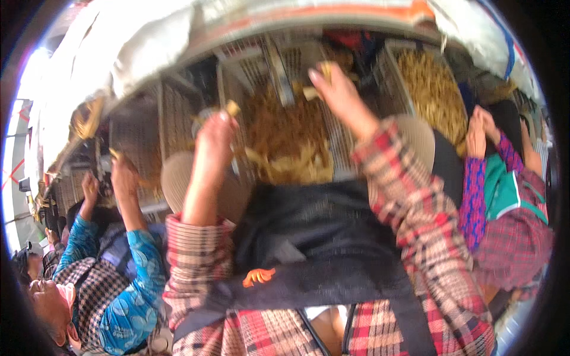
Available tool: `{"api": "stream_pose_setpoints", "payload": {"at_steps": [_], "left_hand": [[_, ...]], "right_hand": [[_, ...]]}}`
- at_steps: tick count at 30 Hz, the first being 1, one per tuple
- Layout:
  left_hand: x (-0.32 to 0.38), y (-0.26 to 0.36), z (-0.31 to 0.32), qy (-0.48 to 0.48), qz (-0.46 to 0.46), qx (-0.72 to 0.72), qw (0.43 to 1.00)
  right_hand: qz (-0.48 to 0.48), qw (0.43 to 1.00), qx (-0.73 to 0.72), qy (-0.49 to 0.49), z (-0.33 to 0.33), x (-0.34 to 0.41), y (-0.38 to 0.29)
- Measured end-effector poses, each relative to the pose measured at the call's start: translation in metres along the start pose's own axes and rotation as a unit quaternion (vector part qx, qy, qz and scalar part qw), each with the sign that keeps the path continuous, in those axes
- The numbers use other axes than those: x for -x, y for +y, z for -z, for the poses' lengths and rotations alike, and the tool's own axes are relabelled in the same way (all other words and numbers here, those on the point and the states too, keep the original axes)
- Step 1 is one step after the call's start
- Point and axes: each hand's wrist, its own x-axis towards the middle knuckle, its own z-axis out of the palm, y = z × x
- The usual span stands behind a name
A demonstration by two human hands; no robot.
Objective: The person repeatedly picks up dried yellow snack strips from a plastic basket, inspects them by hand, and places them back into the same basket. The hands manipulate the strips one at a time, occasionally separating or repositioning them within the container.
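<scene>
Both my hands are raised over a plastic crate (337, 147) that stands between my knees. My left hand (217, 133) is closed around a small yellowish piece (232, 108), whose end sticks up past the fingers, above the crate's left side. Higher up and to the right, my right hand (340, 91) pinches another yellowish piece (326, 71) between thumb and fingers. A short pale piece (310, 93) shows just below its fingertips. Brown shredded matter (285, 129) and yellowish strips (296, 171) lie in the crate. Blur hides what the pieces are.
A crate (412, 95) of small yellow-brown pieces (432, 84) stands at the right. A narrow upright bar (280, 75) rises at my crate's far side. White sheeting (151, 44) hangs over the crates. Co-workers sit close on both sides, their hands raised. An orange item (259, 277) lies on my dark apron.
</scene>
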Motion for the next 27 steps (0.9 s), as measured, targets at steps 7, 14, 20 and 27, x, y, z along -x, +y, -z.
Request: {"api": "stream_pose_setpoints", "payload": {"at_steps": [7, 14, 20, 27], "left_hand": [[0.091, 0.076, 0.013, -0.111, -0.101, -0.054, 0.987], [0.137, 0.103, -0.037, -0.258, -0.133, 0.044, 0.956], [0.151, 0.112, -0.034, -0.125, -0.21, -0.075, 0.967], [0.138, 0.123, -0.037, 0.015, -0.455, -0.201, 0.867]], "right_hand": [[0.137, 0.989, 0.012, -0.056, 0.039, 0.079, -0.094], [0.183, 0.967, -0.092, -0.153, 0.062, 0.151, -0.168], [0.331, 0.942, 0.028, 0.047, 0.092, 0.138, -0.155], [-0.055, 0.839, -0.345, -0.417, 0.105, 0.186, -0.196]]}}
